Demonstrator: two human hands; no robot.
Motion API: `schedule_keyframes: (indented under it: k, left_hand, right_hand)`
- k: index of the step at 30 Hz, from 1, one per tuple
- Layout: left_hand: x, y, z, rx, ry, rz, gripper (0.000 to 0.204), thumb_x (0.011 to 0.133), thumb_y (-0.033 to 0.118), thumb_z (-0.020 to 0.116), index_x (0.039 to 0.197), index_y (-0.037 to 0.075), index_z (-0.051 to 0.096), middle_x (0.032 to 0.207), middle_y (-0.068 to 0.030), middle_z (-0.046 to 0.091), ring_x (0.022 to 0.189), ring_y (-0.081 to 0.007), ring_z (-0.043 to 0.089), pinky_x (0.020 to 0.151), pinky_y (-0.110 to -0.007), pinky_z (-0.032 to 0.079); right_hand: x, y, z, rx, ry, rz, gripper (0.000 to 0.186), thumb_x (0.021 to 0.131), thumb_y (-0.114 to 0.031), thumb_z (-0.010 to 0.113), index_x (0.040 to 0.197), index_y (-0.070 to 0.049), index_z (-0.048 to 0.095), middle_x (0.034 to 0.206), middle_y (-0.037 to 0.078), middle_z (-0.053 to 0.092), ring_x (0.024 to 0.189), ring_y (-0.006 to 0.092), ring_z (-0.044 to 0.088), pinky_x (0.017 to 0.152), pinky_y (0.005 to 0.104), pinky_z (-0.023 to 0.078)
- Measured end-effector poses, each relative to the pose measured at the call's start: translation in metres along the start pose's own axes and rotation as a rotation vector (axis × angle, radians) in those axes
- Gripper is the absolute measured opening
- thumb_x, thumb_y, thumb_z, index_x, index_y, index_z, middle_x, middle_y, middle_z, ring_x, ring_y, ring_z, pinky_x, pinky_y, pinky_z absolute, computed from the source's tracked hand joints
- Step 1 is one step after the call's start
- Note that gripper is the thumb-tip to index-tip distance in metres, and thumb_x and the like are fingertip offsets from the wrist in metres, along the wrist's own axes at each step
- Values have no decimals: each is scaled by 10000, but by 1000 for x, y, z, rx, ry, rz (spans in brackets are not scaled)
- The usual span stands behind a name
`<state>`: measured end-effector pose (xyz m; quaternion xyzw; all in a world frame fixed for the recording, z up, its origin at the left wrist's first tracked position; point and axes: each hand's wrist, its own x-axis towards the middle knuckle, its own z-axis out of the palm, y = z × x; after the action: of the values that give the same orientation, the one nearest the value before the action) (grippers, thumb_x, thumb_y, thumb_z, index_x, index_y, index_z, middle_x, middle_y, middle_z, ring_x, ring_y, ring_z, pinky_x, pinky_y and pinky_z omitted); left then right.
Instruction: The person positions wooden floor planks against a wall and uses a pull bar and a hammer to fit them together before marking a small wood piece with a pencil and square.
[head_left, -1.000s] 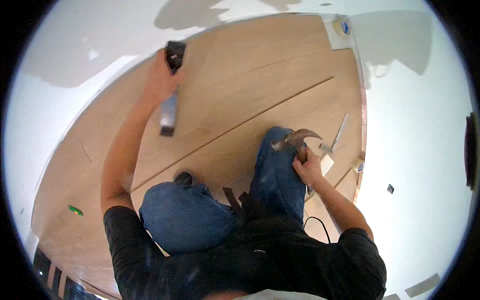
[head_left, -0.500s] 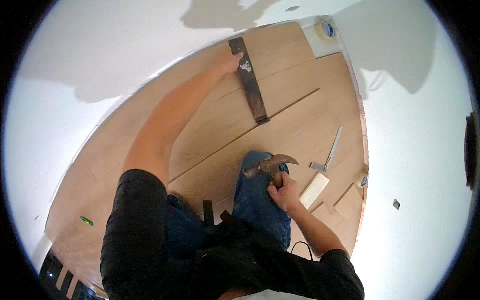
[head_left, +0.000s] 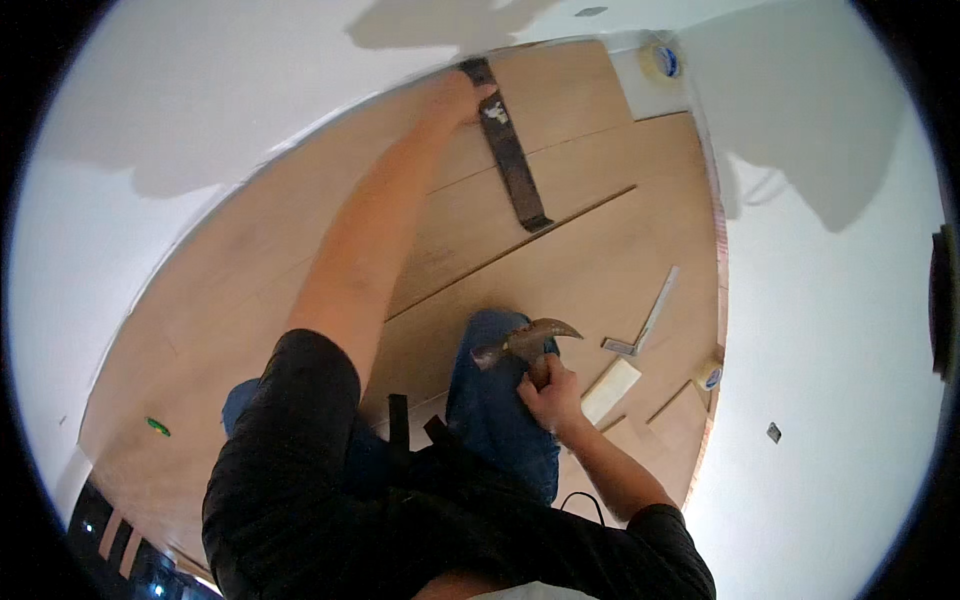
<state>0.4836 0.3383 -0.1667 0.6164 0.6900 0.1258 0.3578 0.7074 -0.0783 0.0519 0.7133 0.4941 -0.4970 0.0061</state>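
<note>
My left hand (head_left: pixel 470 98) reaches to the far wall, its fingers closed round the upper part of a dark, worn metal pull bar (head_left: pixel 517 172). The bar lies across the wood-look floor planks (head_left: pixel 450 235), its hooked near end just short of a dark gap (head_left: pixel 510 255) between two planks. In my right hand (head_left: pixel 553 394) is the handle of a rusty claw hammer (head_left: pixel 528 343). The hammer's head is over my right knee, claw pointing right.
Right of my knee lie a small metal square (head_left: pixel 650 315), a pale block (head_left: pixel 610 390) and a tape roll (head_left: pixel 710 376) by the wall. Another tape roll (head_left: pixel 661 62) sits in the far corner. At left lies a green utility knife (head_left: pixel 158 427). White walls (head_left: pixel 150 130) border the floor.
My left hand has shifted the pull bar toward the far wall, and its near end has come away from the gap. The hammer stays over my knee in my right hand.
</note>
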Motion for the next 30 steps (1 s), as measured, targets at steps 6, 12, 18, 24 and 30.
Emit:
schedule_keyframes:
  k: [6, 12, 18, 24, 30]
  left_hand:
    - [-34, -3, -18, 460, 161, 109, 742, 958, 524, 672, 1461, 17, 470, 1526, -209, 470, 1417, -378, 451, 1155, -544, 407]
    - [-49, -12, 2, 341, 386, 330, 733, 1018, 586, 531, 1545, 87, 434, 1595, -137, 413, 1490, -332, 359, 1244, -524, 241]
    - [-56, 9, -23, 186, 208, 104, 693, 1025, 483, 564, 1569, 91, 390, 1614, -155, 354, 1514, -387, 274, 1253, -550, 202]
    - [-58, 7, -28, 169, 163, 120, 688, 1040, 481, 538, 1581, 88, 371, 1619, -140, 359, 1523, -376, 272, 1262, -564, 169]
    - [-45, -18, 1, 368, 438, 285, 807, 962, 681, 538, 1553, 141, 441, 1588, -94, 427, 1468, -326, 391, 1215, -549, 249]
  right_hand:
    - [8, -8, -10, 0, -6, 35, 338, 850, -235, 716, 1041, 1, 566, 774, 217, 655, 715, 364, 643, 710, 458, 532]
    - [26, 15, -24, 31, -158, 50, 342, 861, -233, 712, 1067, -7, 558, 749, 205, 625, 688, 339, 634, 683, 450, 519]
    - [155, 6, -96, -483, -18, -128, 348, 826, -279, 741, 1020, -25, 605, 814, 198, 685, 749, 384, 689, 670, 480, 542]
    - [305, -82, -167, -798, 117, -344, 457, 913, -287, 648, 1315, -91, 552, 977, 217, 730, 933, 439, 703, 781, 530, 561]
    - [324, -108, -165, -1040, -145, -297, 496, 909, -277, 656, 1371, -128, 557, 976, 212, 731, 948, 427, 707, 808, 536, 563]
